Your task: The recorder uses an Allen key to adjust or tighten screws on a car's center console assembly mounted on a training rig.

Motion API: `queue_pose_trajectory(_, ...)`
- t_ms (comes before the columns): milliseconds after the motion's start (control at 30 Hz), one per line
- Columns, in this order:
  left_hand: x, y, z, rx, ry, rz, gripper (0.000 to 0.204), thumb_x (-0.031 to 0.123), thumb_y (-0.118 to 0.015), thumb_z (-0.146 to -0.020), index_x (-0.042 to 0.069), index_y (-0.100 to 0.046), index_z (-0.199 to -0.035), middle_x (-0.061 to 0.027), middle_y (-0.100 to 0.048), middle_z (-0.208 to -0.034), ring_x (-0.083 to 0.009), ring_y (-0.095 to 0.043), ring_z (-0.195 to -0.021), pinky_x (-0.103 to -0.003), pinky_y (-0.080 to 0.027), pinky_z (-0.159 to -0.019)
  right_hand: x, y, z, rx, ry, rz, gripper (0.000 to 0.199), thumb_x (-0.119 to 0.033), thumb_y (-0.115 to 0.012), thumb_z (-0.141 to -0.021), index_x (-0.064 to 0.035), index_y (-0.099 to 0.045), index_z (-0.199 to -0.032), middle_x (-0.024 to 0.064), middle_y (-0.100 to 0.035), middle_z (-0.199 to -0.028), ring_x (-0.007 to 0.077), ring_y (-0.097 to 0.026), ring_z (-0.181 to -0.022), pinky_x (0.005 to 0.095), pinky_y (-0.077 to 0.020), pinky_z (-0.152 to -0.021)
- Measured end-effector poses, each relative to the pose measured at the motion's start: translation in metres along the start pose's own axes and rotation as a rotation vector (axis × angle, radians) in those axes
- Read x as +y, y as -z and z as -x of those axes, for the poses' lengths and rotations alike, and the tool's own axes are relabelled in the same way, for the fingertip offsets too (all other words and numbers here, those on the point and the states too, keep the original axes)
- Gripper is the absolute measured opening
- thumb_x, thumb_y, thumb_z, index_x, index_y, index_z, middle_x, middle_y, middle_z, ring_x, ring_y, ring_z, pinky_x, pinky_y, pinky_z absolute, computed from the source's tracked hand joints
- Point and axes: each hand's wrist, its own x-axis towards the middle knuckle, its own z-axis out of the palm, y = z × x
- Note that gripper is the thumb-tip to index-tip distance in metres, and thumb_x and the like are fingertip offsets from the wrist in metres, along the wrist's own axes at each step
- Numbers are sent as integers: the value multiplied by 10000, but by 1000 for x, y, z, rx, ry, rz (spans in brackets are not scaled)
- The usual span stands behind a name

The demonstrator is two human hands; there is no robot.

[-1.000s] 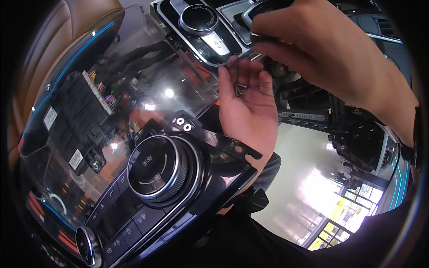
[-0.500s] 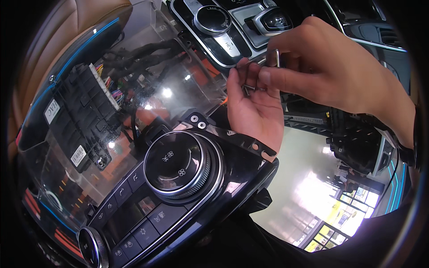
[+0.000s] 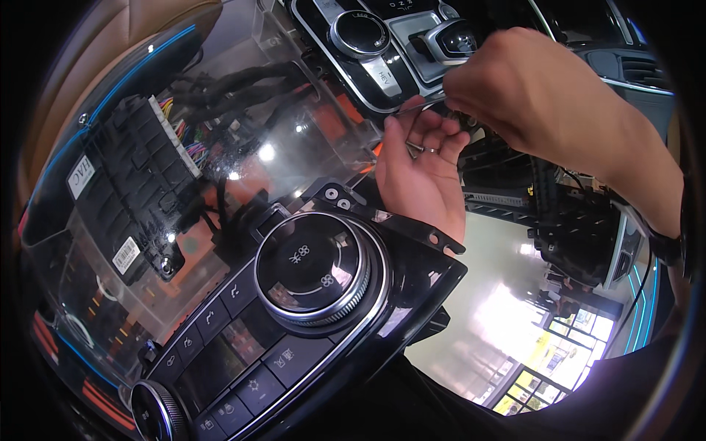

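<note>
pinching a thin metal rod (image 3: 421, 108), the right hand (image 3: 518, 95) is closed at upper right of centre; the rod points leftward from its fingertips, over the left hand (image 3: 430, 173), which is palm up, loosely cupped around a small metal piece (image 3: 415, 147). the black control panel (image 3: 250, 342), lower centre, has one bare end hole (image 3: 434, 239); how much remains cannot be judged.

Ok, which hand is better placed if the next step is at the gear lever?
Probably the right hand: it appears close beside the gear lever, while the left hand sits farther off, palm up.
</note>
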Motion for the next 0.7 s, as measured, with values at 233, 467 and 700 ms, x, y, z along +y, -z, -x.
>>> queue_pose_trajectory(233,-3,-3,2,-41,-79,-91,370,273,-389,-1087,-33,-507,-1257,-99,-549,-1165,-189,-568,-1044,-390,-496,-1010,14,-27,10,205,119,-29,151,-136,-641,-893,3,-644,-834,129,-557,-657,285,-605,-630,397,-468,-581)
queue_pose_trajectory(467,-5,0,2,-5,-79,-91,376,258,-327,-1093,-41,-511,-1229,-106,-583,-1119,-188,-572,-1033,-394,-492,-1021,4,-23,-3,-145,-582,-902,190,-165,-602,-939,3,-689,-960,155,-642,-734,223,-622,-633,335,-484,-622)
queue_pose_trajectory(700,0,1,-3,-111,-40,5,378,248,-330,-1063,-11,-537,-1246,-93,-614,-1190,-205,-595,-1111,-390,-469,-1037,0,-34,-10,184,-76,-177,234,-230,-705,-843,-10,-673,-912,78,-612,-639,231,-626,-637,335,-490,-626)
